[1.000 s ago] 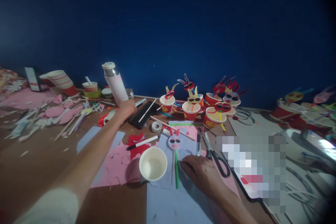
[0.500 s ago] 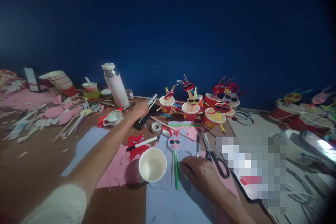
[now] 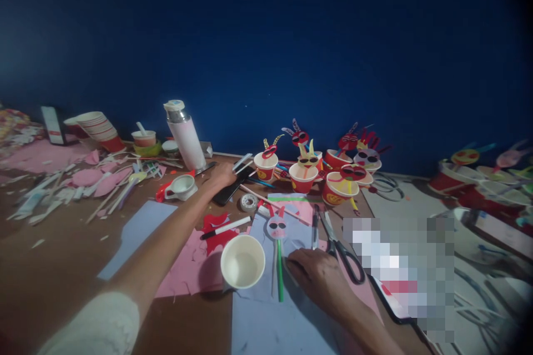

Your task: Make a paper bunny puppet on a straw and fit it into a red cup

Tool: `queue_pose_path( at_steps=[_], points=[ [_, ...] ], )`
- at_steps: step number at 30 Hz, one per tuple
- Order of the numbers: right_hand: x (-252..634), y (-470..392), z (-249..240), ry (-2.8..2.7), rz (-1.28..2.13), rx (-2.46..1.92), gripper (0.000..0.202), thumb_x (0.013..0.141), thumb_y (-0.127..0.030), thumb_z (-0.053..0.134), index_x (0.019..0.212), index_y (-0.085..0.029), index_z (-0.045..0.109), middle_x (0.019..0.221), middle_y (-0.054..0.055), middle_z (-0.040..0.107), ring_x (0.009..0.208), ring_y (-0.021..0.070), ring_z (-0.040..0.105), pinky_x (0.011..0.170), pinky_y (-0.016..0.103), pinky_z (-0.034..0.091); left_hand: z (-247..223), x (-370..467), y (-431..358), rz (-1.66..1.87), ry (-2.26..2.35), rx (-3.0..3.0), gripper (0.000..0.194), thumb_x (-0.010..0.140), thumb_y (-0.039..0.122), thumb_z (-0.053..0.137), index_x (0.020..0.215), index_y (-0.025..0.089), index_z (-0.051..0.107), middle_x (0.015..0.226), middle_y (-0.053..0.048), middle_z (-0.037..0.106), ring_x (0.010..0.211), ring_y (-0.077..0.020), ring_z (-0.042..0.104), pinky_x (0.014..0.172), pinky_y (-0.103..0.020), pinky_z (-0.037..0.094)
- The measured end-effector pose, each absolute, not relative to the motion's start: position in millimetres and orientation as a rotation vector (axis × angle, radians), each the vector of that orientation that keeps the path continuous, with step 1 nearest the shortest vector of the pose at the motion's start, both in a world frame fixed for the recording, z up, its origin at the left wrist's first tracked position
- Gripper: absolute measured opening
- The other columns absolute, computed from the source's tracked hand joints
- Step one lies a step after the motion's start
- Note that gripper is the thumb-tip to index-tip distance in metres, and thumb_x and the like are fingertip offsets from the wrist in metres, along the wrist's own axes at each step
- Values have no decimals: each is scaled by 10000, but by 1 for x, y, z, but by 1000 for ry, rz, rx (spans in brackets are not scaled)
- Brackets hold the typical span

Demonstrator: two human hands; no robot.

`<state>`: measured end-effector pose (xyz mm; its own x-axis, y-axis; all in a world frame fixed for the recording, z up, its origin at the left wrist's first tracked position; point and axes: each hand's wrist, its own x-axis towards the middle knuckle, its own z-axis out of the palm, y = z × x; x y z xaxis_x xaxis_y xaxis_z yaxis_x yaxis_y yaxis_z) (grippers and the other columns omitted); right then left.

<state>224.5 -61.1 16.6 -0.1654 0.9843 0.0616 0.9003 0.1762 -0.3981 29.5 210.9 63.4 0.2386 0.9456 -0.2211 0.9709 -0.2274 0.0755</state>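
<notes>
My left hand is stretched far across the table, its fingers closed around pale, thin sticks, over a black phone. My right hand rests on light blue paper, its fingers curled down; whatever they may hold is hidden. Left of it lies a paper puppet with a pink face, dark eyes and red horns, joined to a green stick. An upright white paper cup stands beside the puppet. Black-handled scissors and a pen lie by my right hand.
Several red paper cups with paper puppets stand at the back. A white thermos, a white mug, a tape roll and a marker are nearby. Stacked cups and pink scraps lie left.
My left hand has shifted slightly back to the left, still around the sticks. My right hand has stayed in place. The glare on the device at the far right has gone.
</notes>
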Motion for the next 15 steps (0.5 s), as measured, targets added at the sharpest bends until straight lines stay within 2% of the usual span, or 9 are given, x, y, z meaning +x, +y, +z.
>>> queue_pose_path(
  at_steps=[6, 15],
  points=[
    [224, -61, 17, -2172, 387, -1799, 211, 903, -242, 450, 829, -212, 645, 760, 20, 669, 724, 168, 618, 652, 257, 346, 71, 21, 211, -132, 1773, 2336, 311, 885, 310, 550, 1161, 167, 535, 1155, -83, 566, 984, -213, 586, 813, -402, 508],
    [224, -62, 16, -2171, 379, -1790, 209, 899, -246, 451, 820, -209, 641, 752, 23, 666, 706, 164, 609, 634, 252, 335, 58, 14, 182, -116, 1745, 2295, 313, 888, 317, 544, 1160, 162, 535, 1152, -86, 567, 977, -212, 587, 813, -407, 508]
  ],
)
